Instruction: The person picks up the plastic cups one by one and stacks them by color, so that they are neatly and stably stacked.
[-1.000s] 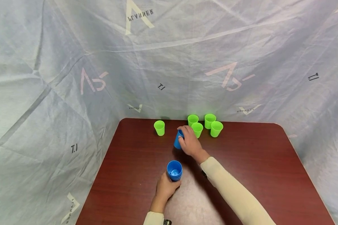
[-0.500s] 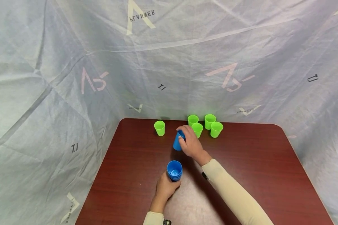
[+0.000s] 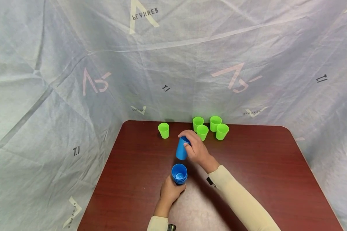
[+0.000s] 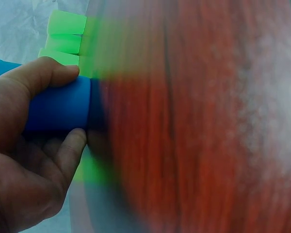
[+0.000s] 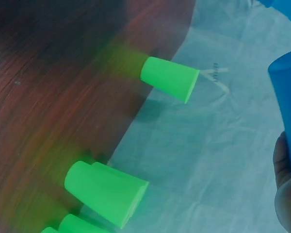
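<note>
My left hand (image 3: 169, 192) grips a stack of nested blue cups (image 3: 179, 173) standing on the table; in the left wrist view its thumb and fingers wrap the lowest blue cup (image 4: 63, 104). Just beyond the stack, my right hand (image 3: 197, 148) holds a single blue cup (image 3: 181, 150) in the air, slightly tilted, with its fingers over the rim. The right wrist view catches that blue cup (image 5: 288, 97) at its right edge, with only part of the hand below it. The gap between the held cup and the stack is small in the head view.
Upright green cups stand along the table's far side: a lone green cup (image 3: 163, 130) at the left, and a cluster including a green cup (image 3: 222, 132) at the right. Behind the reddish-brown table (image 3: 266, 166) hangs a grey printed cloth (image 3: 173, 70).
My right hand has brought its blue cup nearer to me, closer above the stack. The left hand and the stack have stayed in place.
</note>
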